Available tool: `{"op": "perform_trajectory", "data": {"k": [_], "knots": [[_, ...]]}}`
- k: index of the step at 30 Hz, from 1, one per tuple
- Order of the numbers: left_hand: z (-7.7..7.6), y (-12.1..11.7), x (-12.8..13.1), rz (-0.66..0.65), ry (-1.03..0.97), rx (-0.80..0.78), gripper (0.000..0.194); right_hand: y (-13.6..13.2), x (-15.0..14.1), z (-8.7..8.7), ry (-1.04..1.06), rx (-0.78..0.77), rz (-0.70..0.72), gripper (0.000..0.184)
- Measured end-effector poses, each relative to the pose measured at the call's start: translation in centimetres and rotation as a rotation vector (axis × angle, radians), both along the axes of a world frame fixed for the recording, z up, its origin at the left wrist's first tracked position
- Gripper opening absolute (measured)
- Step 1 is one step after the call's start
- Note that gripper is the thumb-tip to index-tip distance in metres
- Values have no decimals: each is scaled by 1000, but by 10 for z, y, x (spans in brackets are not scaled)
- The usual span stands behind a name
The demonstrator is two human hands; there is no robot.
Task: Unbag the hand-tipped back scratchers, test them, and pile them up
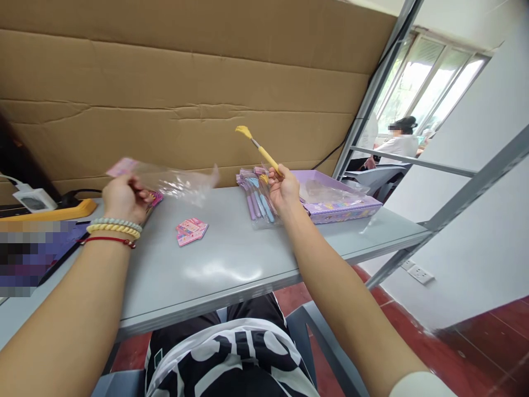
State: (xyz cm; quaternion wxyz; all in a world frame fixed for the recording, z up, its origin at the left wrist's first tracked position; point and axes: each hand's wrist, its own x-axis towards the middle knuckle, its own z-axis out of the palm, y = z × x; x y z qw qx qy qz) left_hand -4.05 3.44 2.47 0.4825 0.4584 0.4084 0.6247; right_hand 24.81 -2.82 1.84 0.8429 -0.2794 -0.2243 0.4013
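My right hand (283, 190) is closed round a yellow brush (258, 148), holding it by the handle with the yellow tip pointing up and to the left. My left hand (122, 197) is closed on a clear plastic bag (177, 181) with a pink card at its top edge, lifted just above the grey table (231, 259). A pile of purple and blue brushes in clear wrap (255, 198) lies just left of my right hand. A few pink cards (190, 230) lie on the table between my hands.
A purple tray (343, 208) with clear plastic in it stands at the right end of the table. A cardboard wall (185, 94) rises behind. A yellow power strip (49, 212) lies at the far left. Another person (399, 144) sits beyond the metal frame.
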Motion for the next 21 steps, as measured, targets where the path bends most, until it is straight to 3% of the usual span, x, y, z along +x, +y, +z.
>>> {"op": "perform_trajectory", "data": {"k": [2,4,8,11,15,17,21], "knots": [[-6,-2,12,-53,6,-142,20,-3,-4,-1,-59,29,109,12],[-15,-5,28,-119,123,-188,14,-5,-10,-2,-166,47,209,12],[-35,-7,55,-160,305,-134,22,-6,-20,-6,-337,27,314,24],[-43,-4,61,-60,476,-72,26,-4,-25,-9,-371,-31,318,19],[-41,-9,63,102,628,176,42,-2,-28,-12,-435,-94,315,23],[-39,-17,66,58,702,350,42,-1,-29,-13,-475,-115,318,28],[-39,-32,74,-149,947,641,42,0,-32,-17,-555,-127,314,32]]}}
